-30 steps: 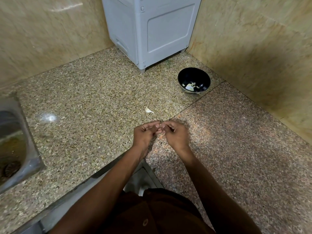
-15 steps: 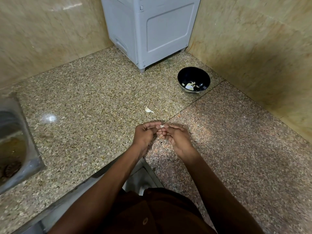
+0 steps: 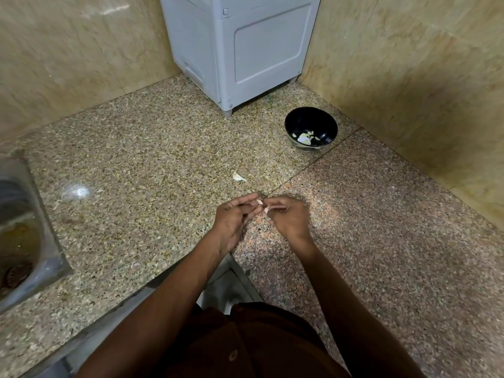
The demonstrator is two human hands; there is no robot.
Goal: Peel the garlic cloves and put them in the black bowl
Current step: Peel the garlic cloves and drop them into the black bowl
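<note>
- Since half a second ago your hands have barely shifted: both are still together over the counter (image 3: 136,165), and a pale strip of skin (image 3: 266,209) now shows between the fingertips.
- Your left hand (image 3: 234,216) pinches a clove (image 3: 258,202) at its fingertips, fingers curled in toward the right hand.
- Your right hand (image 3: 289,218) meets it from the other side, fingertips curled on the skin just beside the clove; the grip is narrow and the exact finger hold is blurred.
- Both hands hang just above the seam where the yellowish slab meets the pinkish slab (image 3: 381,241).
- A second clove (image 3: 238,177) lies alone on the counter just beyond the grip, slightly to its left, touching nothing.
- Farther beyond the grip and to its right stands the bowl (image 3: 311,124), well apart from your hands, close to the corner of the tiled wall (image 3: 409,64).
- Pale pieces (image 3: 304,137) lie at the bottom of the bowl; whether they are peeled cloves or skins cannot be told.
- A grey appliance (image 3: 245,50) stands on the counter behind the bowl, far from the grip.
- Far left of the grip, a steel sink (image 3: 21,227) is set into the counter, its drain at the frame edge.
- Your brown shirt (image 3: 245,347) fills the bottom of the view, below both forearms.
</note>
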